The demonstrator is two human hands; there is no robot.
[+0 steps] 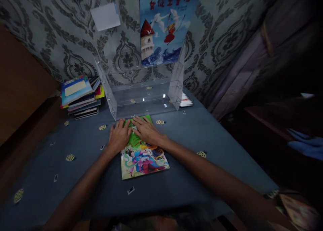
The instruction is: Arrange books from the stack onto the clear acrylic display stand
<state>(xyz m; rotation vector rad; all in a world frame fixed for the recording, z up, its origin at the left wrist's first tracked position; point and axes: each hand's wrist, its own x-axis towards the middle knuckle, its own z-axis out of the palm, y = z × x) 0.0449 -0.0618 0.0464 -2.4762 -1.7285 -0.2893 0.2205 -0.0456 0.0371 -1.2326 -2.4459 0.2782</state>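
A picture book (145, 160) with a green top and a colourful figure on its cover lies closed and flat on the blue tablecloth. My left hand (119, 135) rests on the upper left part of the cover, fingers stretched out. Across the upper right part lies my right hand (146, 130), its fingers also extended and the thumbs close together. Both hands hide some of the cover's upper half. Just beyond the book's top edge stands a clear acrylic rack (143, 103) with upright side panels.
A stack of books (82, 96) stands at the back left of the table (202, 133). On the patterned wall are a blue poster (164, 29) and a white card (106, 17). A small white item (186, 100), blurred out, lies right of the rack. A curtain (232, 79) hangs at the right.
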